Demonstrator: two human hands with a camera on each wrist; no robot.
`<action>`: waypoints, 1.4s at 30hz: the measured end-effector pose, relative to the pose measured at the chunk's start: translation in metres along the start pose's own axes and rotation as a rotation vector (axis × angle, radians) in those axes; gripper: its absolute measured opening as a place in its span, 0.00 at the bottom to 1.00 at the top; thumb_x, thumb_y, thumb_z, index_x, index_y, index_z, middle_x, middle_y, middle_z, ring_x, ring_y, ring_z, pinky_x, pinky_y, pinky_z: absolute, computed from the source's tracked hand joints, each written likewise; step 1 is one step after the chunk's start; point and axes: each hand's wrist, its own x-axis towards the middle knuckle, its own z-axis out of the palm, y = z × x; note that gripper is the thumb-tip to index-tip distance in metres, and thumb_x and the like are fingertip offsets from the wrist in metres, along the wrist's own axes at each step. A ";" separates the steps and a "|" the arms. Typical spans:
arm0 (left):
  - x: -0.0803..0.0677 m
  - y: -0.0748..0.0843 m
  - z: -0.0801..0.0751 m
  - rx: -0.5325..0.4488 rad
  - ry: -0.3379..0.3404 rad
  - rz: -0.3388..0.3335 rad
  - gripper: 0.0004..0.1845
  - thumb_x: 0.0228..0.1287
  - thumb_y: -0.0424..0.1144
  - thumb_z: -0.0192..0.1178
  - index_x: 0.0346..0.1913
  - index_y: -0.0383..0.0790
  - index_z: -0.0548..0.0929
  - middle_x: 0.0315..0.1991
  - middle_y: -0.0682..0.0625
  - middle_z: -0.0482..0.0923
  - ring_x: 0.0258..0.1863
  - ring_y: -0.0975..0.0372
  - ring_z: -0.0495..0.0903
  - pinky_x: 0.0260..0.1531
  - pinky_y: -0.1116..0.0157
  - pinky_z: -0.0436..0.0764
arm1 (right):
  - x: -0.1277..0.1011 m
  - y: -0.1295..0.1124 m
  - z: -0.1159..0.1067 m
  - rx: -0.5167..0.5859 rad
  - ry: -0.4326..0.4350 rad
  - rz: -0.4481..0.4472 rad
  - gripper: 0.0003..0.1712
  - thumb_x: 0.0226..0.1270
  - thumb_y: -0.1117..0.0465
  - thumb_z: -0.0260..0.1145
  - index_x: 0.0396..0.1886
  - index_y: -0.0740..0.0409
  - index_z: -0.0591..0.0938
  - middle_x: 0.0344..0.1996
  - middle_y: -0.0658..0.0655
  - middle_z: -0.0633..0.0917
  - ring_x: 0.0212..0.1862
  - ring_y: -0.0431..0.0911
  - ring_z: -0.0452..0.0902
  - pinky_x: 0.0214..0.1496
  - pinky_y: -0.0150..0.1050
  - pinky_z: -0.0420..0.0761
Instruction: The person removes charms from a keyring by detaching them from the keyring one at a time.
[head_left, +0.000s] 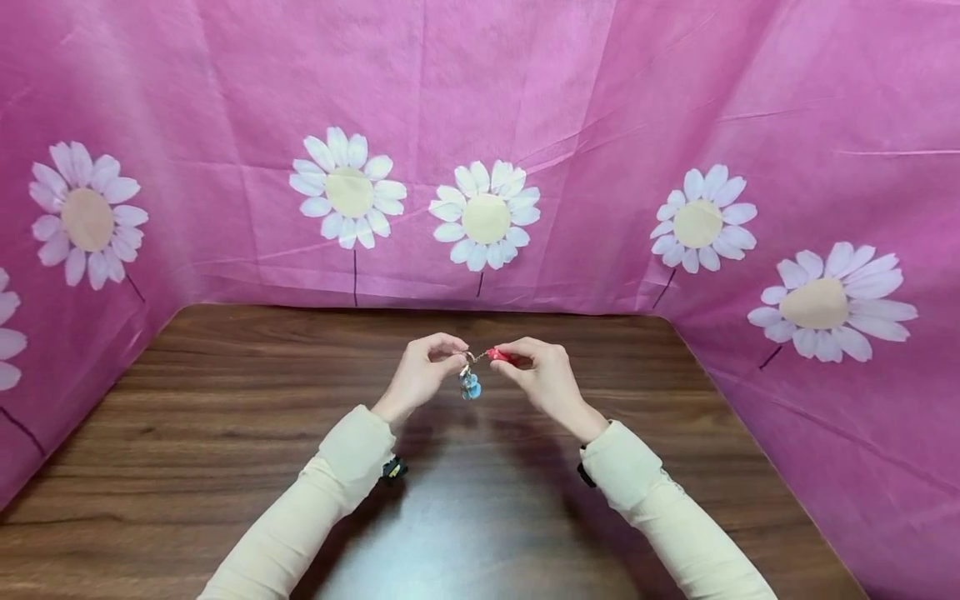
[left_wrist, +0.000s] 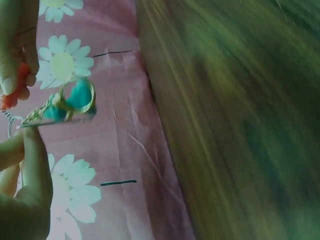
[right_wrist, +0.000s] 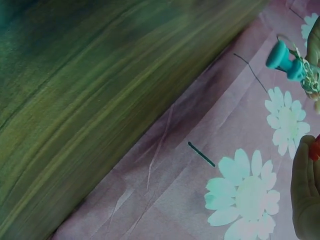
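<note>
Nearest to the camera, two arms in cream sleeves (head_left: 315, 500) come in over the near edge of the worktop (head_left: 187, 433), a dark brown board with wood grain. A small dark device (head_left: 393, 468) sits at the left wrist.

Both hands are raised above the middle of the worktop, a little toward its far edge, and they meet over a small keychain. The left hand (head_left: 420, 372) has its fingers (left_wrist: 35, 150) curled together and pinches the metal ring (head_left: 469, 357) of the keychain between thumb and forefinger. The right hand (head_left: 543, 375) is just beside it, and its fingers are clamped on a small red piece (head_left: 498, 355) which joins the ring. A blue charm (head_left: 470, 386) hangs down from the ring between the two hands, above the worktop and not touching it. In the left wrist view the charm looks turquoise with a thin metal loop around it, but this view is blurred.

Behind the far edge and along both side edges of the worktop stands a pink cloth (head_left: 600, 100), wrinkled, printed with white daisies (head_left: 486, 215) that have pale yellow centres.
</note>
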 end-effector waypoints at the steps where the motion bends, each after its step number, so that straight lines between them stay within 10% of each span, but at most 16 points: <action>1: 0.000 0.000 0.000 0.038 -0.021 0.022 0.10 0.57 0.28 0.59 0.43 0.34 0.81 0.33 0.43 0.82 0.32 0.61 0.80 0.36 0.66 0.79 | 0.001 0.000 0.000 0.004 -0.001 -0.002 0.10 0.48 0.64 0.72 0.34 0.60 0.86 0.29 0.53 0.86 0.32 0.42 0.82 0.32 0.32 0.81; 7: 0.001 0.003 0.000 0.195 -0.085 0.107 0.08 0.58 0.30 0.60 0.40 0.39 0.85 0.37 0.47 0.82 0.36 0.59 0.82 0.38 0.65 0.79 | 0.005 -0.003 -0.001 0.004 -0.006 -0.005 0.11 0.48 0.64 0.72 0.34 0.61 0.86 0.29 0.54 0.86 0.31 0.43 0.82 0.32 0.30 0.81; 16: -0.001 -0.001 0.000 0.185 -0.067 0.135 0.06 0.58 0.33 0.61 0.37 0.39 0.85 0.33 0.47 0.84 0.30 0.60 0.82 0.34 0.68 0.80 | 0.002 -0.006 -0.001 -0.023 0.000 -0.006 0.10 0.49 0.64 0.72 0.34 0.60 0.86 0.29 0.53 0.86 0.31 0.41 0.82 0.32 0.30 0.81; 27: -0.001 0.009 0.004 0.479 -0.002 0.319 0.04 0.54 0.31 0.63 0.30 0.44 0.85 0.29 0.54 0.80 0.30 0.63 0.82 0.33 0.63 0.81 | 0.002 -0.005 -0.004 -0.062 -0.010 0.013 0.10 0.49 0.63 0.72 0.34 0.59 0.86 0.28 0.52 0.86 0.30 0.41 0.81 0.31 0.33 0.81; 42: 0.004 0.008 0.004 0.151 0.125 0.092 0.03 0.55 0.33 0.63 0.33 0.40 0.84 0.29 0.48 0.84 0.27 0.65 0.78 0.29 0.71 0.74 | -0.001 -0.001 -0.005 -0.033 -0.029 0.065 0.11 0.50 0.62 0.71 0.35 0.59 0.86 0.31 0.53 0.87 0.33 0.42 0.82 0.34 0.38 0.81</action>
